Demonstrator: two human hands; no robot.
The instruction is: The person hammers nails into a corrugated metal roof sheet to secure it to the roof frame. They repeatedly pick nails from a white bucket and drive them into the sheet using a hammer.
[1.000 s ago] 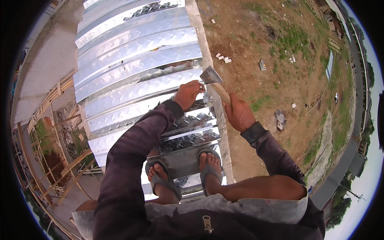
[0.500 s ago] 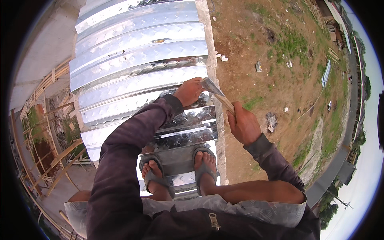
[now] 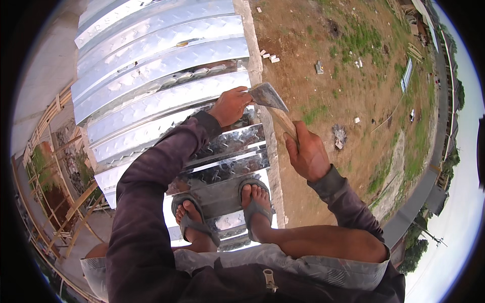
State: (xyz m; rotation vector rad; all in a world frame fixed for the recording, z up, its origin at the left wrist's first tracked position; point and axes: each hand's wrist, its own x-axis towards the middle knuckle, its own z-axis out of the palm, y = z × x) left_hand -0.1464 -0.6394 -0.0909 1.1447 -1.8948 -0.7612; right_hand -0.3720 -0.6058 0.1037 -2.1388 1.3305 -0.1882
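Silver ribbed metal sheets (image 3: 166,96) are laid, their fixing unclear. By their right edge, the right hand (image 3: 312,157) holds a wood-handled, grey-metal hatchet (image 3: 270,97); whether the left hand (image 3: 228,107) grips anything, I cannot tell.

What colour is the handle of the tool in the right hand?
The handle is light brown, like bare wood; it shows best in the head view.

Head-worn fisheye — looks down past lap (image 3: 303,260); left hand (image 3: 228,107), right hand (image 3: 310,155) near — ground (image 3: 303,207) well below.
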